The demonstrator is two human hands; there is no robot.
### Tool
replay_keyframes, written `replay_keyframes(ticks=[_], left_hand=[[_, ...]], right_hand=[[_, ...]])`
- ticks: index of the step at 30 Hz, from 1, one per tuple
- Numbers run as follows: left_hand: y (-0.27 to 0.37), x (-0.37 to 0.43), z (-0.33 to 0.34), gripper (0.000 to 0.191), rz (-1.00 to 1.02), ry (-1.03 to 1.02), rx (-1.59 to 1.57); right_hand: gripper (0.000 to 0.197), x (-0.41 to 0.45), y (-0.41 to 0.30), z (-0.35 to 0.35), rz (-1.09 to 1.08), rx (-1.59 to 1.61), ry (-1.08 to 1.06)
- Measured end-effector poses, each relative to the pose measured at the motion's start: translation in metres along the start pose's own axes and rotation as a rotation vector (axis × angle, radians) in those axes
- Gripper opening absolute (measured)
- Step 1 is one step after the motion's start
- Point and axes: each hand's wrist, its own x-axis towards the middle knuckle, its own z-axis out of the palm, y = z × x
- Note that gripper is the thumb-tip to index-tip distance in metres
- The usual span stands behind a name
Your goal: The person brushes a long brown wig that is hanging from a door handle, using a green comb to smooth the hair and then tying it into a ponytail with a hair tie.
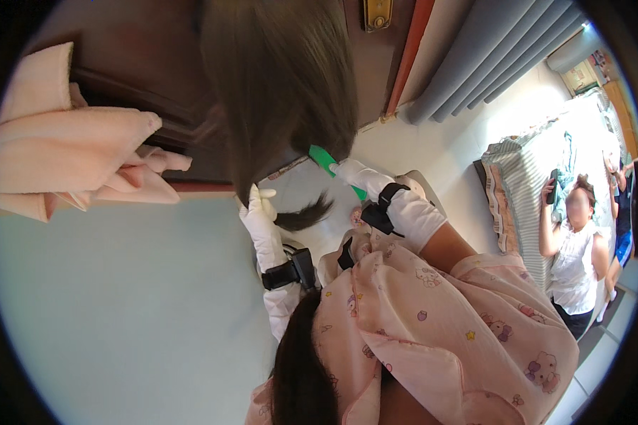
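Observation:
Long dark hair (282, 79) hangs down from the top of the view; whether it is on a head or a wig cannot be told. My left hand (257, 204), in a white glove, pinches a gathered lock of it near the lower end, and the loose tip (305, 212) curves out to the right beyond the fingers. A green comb (323, 159) is in my right hand (351, 172), also white-gloved, at the lower right edge of the hair. The comb's upper end touches the hair; its teeth cannot be made out. Both wrists carry black straps with small black boxes.
Peach towels (74, 154) hang at the left before a dark wooden door (138, 42). A pale wall (122, 308) fills the lower left. Grey curtains (473, 48) hang at the upper right. Beyond a bed with striped covers (515, 186), a person (577, 255) holds a phone (552, 187); another person is partly visible.

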Motion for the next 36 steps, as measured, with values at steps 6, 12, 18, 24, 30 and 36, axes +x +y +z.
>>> replay_keyframes(ticks=[6, 12, 18, 24, 30, 36], left_hand=[[-0.024, 0.006, -0.008, 0.033, 0.024, -0.114, 0.058], [-0.018, 0.005, -0.010, 0.036, 0.046, -0.074, 0.001], [-0.016, -0.015, 0.009, 0.040, -0.065, 0.040, -0.083], [-0.007, -0.022, 0.013, 0.042, -0.086, 0.000, -0.098], [0.017, -0.033, 0.010, 0.040, -0.131, 0.102, -0.208], [0.024, -0.010, -0.018, 0.043, 0.070, -0.087, 0.001]], right_hand=[[0.049, -0.079, -0.064, 0.035, -0.081, 0.068, -0.210], [0.046, -0.019, -0.034, 0.079, -0.190, -0.446, -0.183], [0.043, 0.016, -0.015, 0.070, -0.212, -0.448, -0.112], [0.040, 0.041, 0.014, 0.057, -0.092, -0.451, 0.023], [0.044, 0.082, 0.072, 0.055, -0.070, -0.518, 0.038], [0.052, 0.027, 0.068, 0.019, 0.224, -0.030, -0.217]])
